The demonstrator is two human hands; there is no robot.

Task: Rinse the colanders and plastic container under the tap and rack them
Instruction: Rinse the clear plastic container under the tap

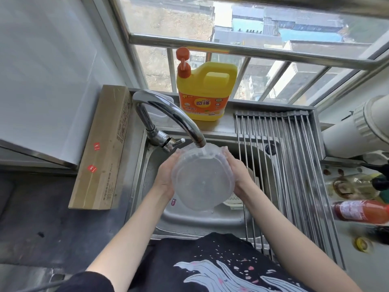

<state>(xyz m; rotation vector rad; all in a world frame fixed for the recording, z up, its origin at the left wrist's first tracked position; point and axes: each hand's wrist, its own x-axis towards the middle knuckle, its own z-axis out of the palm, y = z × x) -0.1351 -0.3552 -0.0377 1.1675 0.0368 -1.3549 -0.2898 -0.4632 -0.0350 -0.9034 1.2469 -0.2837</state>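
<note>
One plastic container (pixel 202 180), clear, round, held over sink (pixel 151 165) under tap (pixel 168 114) spout. Bottom faces camera, mouth tilted away toward spout. Left hand (pixel 166 175) and right hand (pixel 237 171) grasp opposite sides, fingers partly hidden behind wall. One pale colander (pixel 233 202) below, mostly hidden. One roll-up rack (pixel 284 157), right. One yellow detergent jug (pixel 207 91) on sill.

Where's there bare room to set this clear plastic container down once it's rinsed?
The steel roll-up drying rack right of the sink shows only bare rods. The sill beside the yellow detergent jug is narrow. The counter further right is crowded with bottles. Both hands hold the container.
</note>
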